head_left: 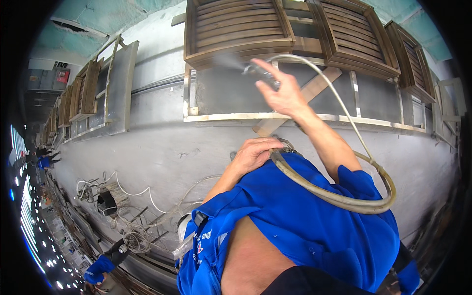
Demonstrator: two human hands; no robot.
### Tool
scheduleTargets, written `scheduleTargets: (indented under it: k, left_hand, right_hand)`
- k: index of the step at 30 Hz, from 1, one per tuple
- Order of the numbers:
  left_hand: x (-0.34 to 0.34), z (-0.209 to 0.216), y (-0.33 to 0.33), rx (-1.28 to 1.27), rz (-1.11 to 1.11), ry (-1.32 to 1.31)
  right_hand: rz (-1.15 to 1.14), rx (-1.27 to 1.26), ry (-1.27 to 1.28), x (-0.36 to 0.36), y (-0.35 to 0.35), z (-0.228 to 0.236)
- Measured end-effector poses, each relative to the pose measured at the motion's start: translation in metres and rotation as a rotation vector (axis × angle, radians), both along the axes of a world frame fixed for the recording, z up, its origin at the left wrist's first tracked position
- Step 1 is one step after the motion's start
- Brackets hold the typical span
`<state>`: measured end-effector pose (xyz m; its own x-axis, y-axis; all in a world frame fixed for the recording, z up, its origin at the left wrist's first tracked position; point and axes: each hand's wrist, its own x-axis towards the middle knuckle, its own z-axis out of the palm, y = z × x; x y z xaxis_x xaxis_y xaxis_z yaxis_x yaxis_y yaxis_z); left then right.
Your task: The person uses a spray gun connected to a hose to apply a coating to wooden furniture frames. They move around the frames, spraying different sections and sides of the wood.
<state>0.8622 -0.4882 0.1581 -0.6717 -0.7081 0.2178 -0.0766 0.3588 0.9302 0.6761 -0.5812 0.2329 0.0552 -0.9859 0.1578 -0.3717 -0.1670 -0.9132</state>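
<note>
My right hand is wrapped around a spray gun, its index finger stretched forward along the top. A pale mist leaves the nozzle toward the front edge of a brown slatted wooden frame. From the gun a thin whitish hose arcs to the right and down, meeting a thicker yellowish hose looped before my body. Close to my waist, my left hand is closed at the upper end of that thick hose; its fingertips are partly hidden.
More slatted frames stand along the bench, with a loose board slanting across it. At left, another rack holds similar frames. Tangled hoses lie on the floor beside a dark box. Other people work farther left.
</note>
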Motion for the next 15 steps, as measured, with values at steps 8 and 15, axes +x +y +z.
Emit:
scheduleTargets:
  k: [8, 15]
  left_hand:
    - [0.109, -0.014, 0.031, 0.102, 0.099, -0.017]
    - [0.131, -0.016, 0.019, 0.101, -0.104, -0.01]
  right_hand:
    - [-0.017, 0.135, -0.008, 0.079, 0.021, -0.028]
    - [-0.593, 0.088, 0.08, 0.021, 0.1, -0.033]
